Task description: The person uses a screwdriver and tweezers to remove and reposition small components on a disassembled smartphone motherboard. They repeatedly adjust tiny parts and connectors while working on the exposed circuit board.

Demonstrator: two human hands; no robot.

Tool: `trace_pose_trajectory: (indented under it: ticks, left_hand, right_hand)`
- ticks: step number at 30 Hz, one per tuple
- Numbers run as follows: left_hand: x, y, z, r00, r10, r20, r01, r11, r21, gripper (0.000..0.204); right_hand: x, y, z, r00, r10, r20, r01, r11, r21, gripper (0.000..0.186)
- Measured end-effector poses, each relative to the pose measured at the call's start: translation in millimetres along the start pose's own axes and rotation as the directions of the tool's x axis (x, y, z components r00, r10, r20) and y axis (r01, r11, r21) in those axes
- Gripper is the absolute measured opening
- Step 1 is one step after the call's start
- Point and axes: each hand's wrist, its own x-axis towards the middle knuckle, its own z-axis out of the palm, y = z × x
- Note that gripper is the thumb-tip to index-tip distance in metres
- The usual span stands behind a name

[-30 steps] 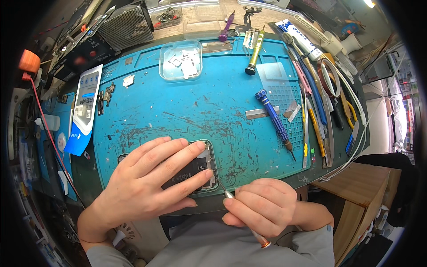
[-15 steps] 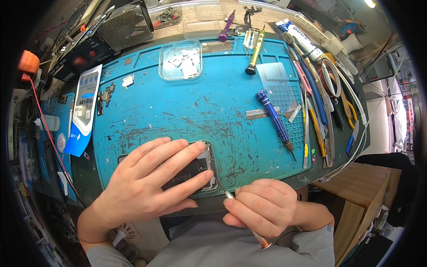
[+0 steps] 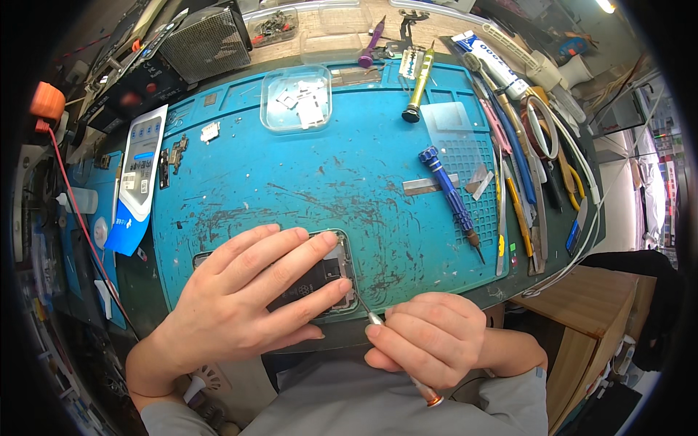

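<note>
My left hand (image 3: 251,287) lies with its fingers spread across an opened phone (image 3: 331,270), pressing on it at the near edge of the blue mat. Under the fingers, a black battery and grey metal parts show along the phone's right end; the rest is covered. My right hand (image 3: 430,340) is closed around a slim silver screwdriver (image 3: 374,318) with a copper-coloured end cap. Its thin shaft slants up and left to the phone's right edge, beside my left index finger. The very tip is too small to make out.
A blue screwdriver (image 3: 451,192) lies on the mat (image 3: 240,167) to the right. Farther back stand a clear tray (image 3: 297,125) of small parts and a yellow-green screwdriver (image 3: 418,87). Tweezers and brushes line the right side. A blue-white package (image 3: 138,182) lies left.
Almost nothing differs. My left fingers have shifted very slightly on the phone, while my right hand keeps the screwdriver at the same edge.
</note>
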Motion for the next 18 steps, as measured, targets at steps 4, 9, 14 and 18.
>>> trace_pose_trajectory:
  ticks: [4,9,14,18]
  left_hand:
    - [-0.7,2.1,-1.1,1.000,-0.002,0.012,0.001,0.999,0.032,0.052]
    - [0.5,1.7,-1.8,1.000,0.002,0.006,-0.002,0.999,0.037,0.049]
    - [0.3,0.9,0.1,1.000,0.007,-0.014,-0.006,0.999,0.037,0.047]
    - [0.2,0.2,0.4,1.000,0.013,-0.015,-0.013,0.999,0.038,0.047]
  right_hand:
    - [-1.9,0.1,-0.9,1.000,0.006,-0.007,-0.006,1.000,0.008,0.025]
    - [-2.0,0.9,-0.3,1.000,-0.004,-0.012,0.005,1.000,0.008,0.024]
    - [-1.5,1.3,-0.2,1.000,-0.009,-0.001,0.009,1.000,0.006,0.024]
    - [-0.8,0.4,-0.8,1.000,0.005,0.005,-0.005,1.000,0.007,0.023]
